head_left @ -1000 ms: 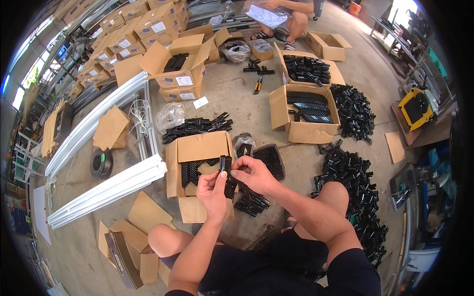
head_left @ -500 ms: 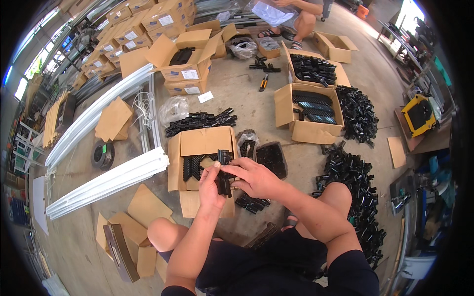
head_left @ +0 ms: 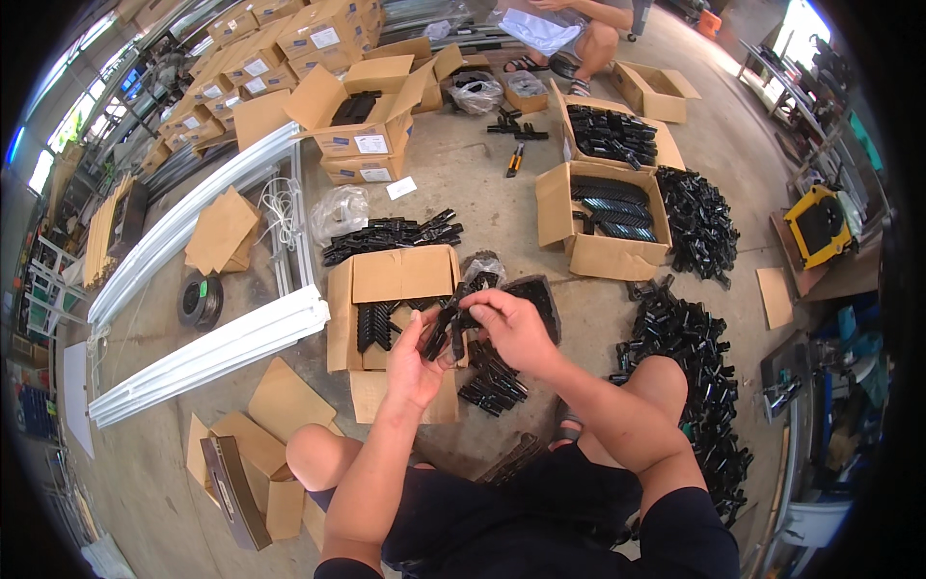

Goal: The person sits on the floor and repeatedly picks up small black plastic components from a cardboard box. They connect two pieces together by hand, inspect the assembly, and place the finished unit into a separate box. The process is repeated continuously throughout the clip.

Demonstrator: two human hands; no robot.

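1. The left hand [head_left: 417, 355] and right hand [head_left: 511, 326] meet above the open cardboard box [head_left: 386, 289] on the concrete floor [head_left: 482, 174], both closed on one black plastic bracket [head_left: 446, 328] — seemingly an angled corner piece.
2. The left fingers grip its lower end; the right fingers pinch its upper end.
3. More black brackets lie inside that box, and a loose heap [head_left: 492, 381] lies just beside it — near the person's right knee [head_left: 666, 376].
4. White profiles [head_left: 207, 352] lie to the left.

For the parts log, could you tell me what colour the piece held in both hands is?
Black, seen in the head view: the plastic bracket held between left hand and right hand.
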